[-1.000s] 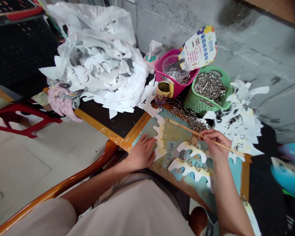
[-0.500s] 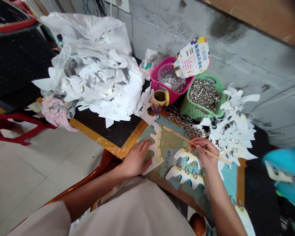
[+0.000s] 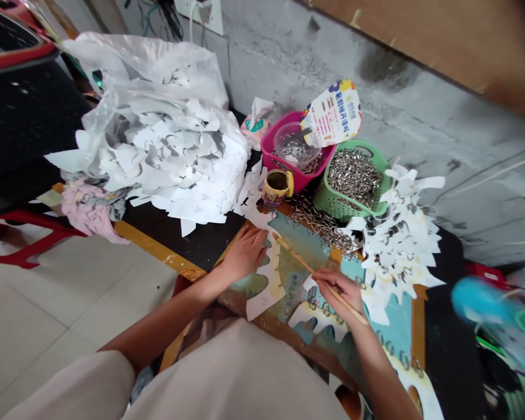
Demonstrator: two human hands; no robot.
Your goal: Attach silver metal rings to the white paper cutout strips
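My right hand [image 3: 340, 291] is closed around a thin wooden brush [image 3: 298, 260]. The brush slants up and left, its tip at the upper end of a white cut-out piece [image 3: 268, 287] with a scalloped left edge. At that same end lies my left hand [image 3: 246, 255], fingers stretched out along the piece and holding nothing. Yellowish dabs mark the piece's right edge. Just below my right hand, other white cut-outs [image 3: 300, 317] carry metal rings [image 3: 326, 310]. A small cup [image 3: 275, 188] with a yellow handle and dark inside stands beyond the brush tip.
A large plastic bag of white cut-outs [image 3: 170, 157] fills the back left. Pink [image 3: 298, 181] and green baskets [image 3: 382, 207] of metal rings stand by the wall, with loose rings [image 3: 319, 224] before them. Ringed cut-outs [image 3: 405, 233] are heaped at right. A pink cloth [image 3: 87, 207] hangs off the table edge.
My left hand has slid from the middle of the cut-out up to its upper end. My right hand and the brush have shifted left and down in view. The camera view has shifted slightly.
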